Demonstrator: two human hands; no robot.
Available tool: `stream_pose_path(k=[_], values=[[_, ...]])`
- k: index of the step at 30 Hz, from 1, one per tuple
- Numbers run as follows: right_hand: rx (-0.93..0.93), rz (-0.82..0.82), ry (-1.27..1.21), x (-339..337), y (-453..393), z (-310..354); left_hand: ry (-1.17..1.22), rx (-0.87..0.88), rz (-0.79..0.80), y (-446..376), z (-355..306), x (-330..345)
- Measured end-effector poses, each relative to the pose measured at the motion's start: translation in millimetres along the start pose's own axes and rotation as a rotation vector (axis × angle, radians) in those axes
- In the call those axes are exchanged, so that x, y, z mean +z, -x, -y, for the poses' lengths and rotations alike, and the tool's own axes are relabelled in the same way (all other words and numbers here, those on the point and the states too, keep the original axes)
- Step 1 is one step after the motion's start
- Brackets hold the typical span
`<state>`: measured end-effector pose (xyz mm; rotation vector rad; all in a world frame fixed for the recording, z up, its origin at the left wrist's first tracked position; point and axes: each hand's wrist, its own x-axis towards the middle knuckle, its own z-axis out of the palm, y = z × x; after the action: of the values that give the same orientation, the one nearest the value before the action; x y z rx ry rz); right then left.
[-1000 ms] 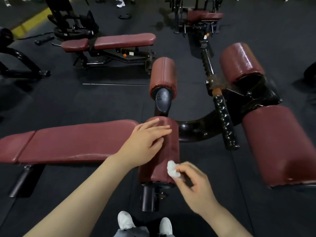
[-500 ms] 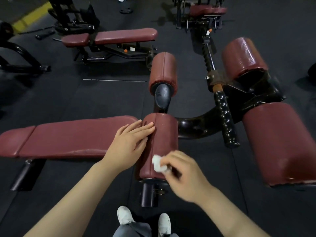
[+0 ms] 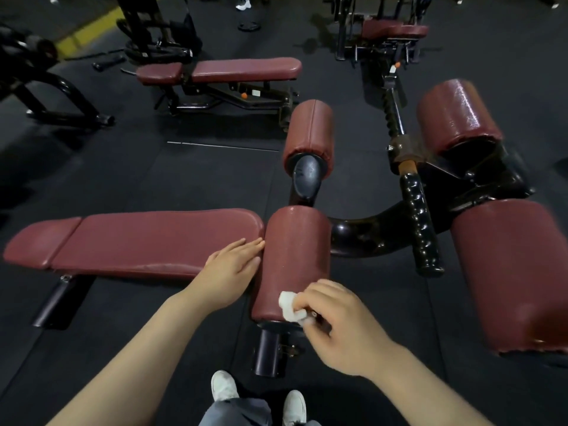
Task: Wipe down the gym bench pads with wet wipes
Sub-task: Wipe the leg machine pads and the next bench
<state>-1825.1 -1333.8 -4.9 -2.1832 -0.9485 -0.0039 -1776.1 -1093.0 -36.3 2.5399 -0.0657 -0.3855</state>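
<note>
A dark red roller pad (image 3: 296,253) lies straight ahead of me on a black frame. My right hand (image 3: 341,327) pinches a crumpled white wet wipe (image 3: 289,305) and presses it on the pad's near right end. My left hand (image 3: 233,272) rests flat, fingers together, against the pad's left side, over the end of the long flat bench pad (image 3: 138,241). A second roller pad (image 3: 310,133) sits farther along the same post. Two larger rollers, one far (image 3: 455,115) and one near (image 3: 516,272), are on the right.
A black knobbed handle bar (image 3: 419,219) runs between the rollers. Another red bench (image 3: 233,72) stands behind on the dark rubber floor, with more machines at the back. My white shoes (image 3: 224,385) are just under the pad's post (image 3: 270,352).
My left hand slid off the top of the roller down to its left side. My right hand moved the wipe left across the pad's near end, then back right a little.
</note>
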Motion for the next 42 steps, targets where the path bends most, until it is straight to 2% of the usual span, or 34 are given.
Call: stream_pose_path(k=[2, 3, 7, 8, 9, 11, 14, 15, 17, 19, 21, 23, 27, 29, 31, 33, 35, 37, 39, 41, 42], values=[[-0.042, 0.005, 0.088, -4.8, -22.7, -15.1, 0.037, -0.046, 0.033, -3.8, 3.2, 4.3], [-0.013, -0.052, 0.129, -7.5, -45.3, -28.3, 0.065, -0.064, 0.051, -4.6, 3.3, 6.1], [0.337, -0.317, 0.156, -22.2, -117.6, -80.5, 0.345, -0.146, 0.068, -3.6, 1.8, 8.2], [0.357, -0.338, 0.136, -19.9, -114.4, -78.2, 0.375, -0.148, 0.040, -2.1, 0.8, 7.0], [0.320, -0.323, 0.108, -15.3, -101.4, -68.8, 0.387, -0.131, 0.004, 0.5, -0.7, 6.1], [0.175, -0.189, 0.033, -4.0, -55.5, -36.7, 0.436, -0.093, -0.076, 7.1, -2.1, 6.5], [-0.040, 0.072, -0.030, -1.8, -2.8, -4.9, 0.524, -0.102, -0.040, 14.6, 2.6, 11.5], [-0.062, 0.081, 0.005, -6.6, -9.3, -12.3, 0.568, -0.117, -0.008, 13.9, 5.1, 12.9], [-0.027, -0.049, 0.096, -13.2, -46.9, -42.3, 0.624, -0.145, 0.042, 8.7, 7.4, 13.3], [0.139, -0.246, 0.155, -20.0, -94.3, -75.8, 0.658, -0.183, 0.064, 4.6, 2.1, 11.4], [0.308, -0.322, 0.108, -21.0, -115.7, -85.5, 0.700, -0.208, 0.117, 4.4, -2.2, 6.5], [0.251, -0.290, 0.082, -13.8, -95.0, -67.9, 0.702, -0.184, 0.144, 6.0, -1.9, 3.1], [-0.028, -0.059, -0.055, 1.5, 1.2, -14.3, 0.715, -0.160, -0.008, 10.3, -3.4, -0.1], [-0.057, -0.061, -0.037, -0.3, 5.0, -19.9, 0.720, -0.150, 0.013, 11.9, -4.9, 3.1], [-0.002, -0.151, 0.023, -3.8, -28.1, -41.9, 0.715, -0.178, 0.049, 9.9, -3.5, 7.1], [0.145, -0.323, 0.074, -11.5, -74.1, -72.3, 0.691, -0.217, 0.097, 6.5, -6.3, 8.1], [0.308, -0.398, 0.061, -17.0, -99.5, -85.8, 0.729, -0.239, 0.143, 6.4, -9.8, 7.4], [0.252, -0.356, 0.046, -11.6, -85.2, -68.0, 0.803, -0.221, 0.105, 8.4, -8.8, 4.8], [0.073, -0.186, -0.011, -1.9, -44.9, -30.9, 0.818, -0.200, 0.014, 11.7, -7.3, 2.3], [-0.085, 0.003, -0.049, 5.1, -8.0, -5.4, 0.751, -0.161, -0.002, 16.8, -9.2, 3.1], [-0.123, 0.046, -0.027, 3.3, -5.5, -8.0, 0.727, -0.154, 0.012, 17.9, -10.4, 4.5]])
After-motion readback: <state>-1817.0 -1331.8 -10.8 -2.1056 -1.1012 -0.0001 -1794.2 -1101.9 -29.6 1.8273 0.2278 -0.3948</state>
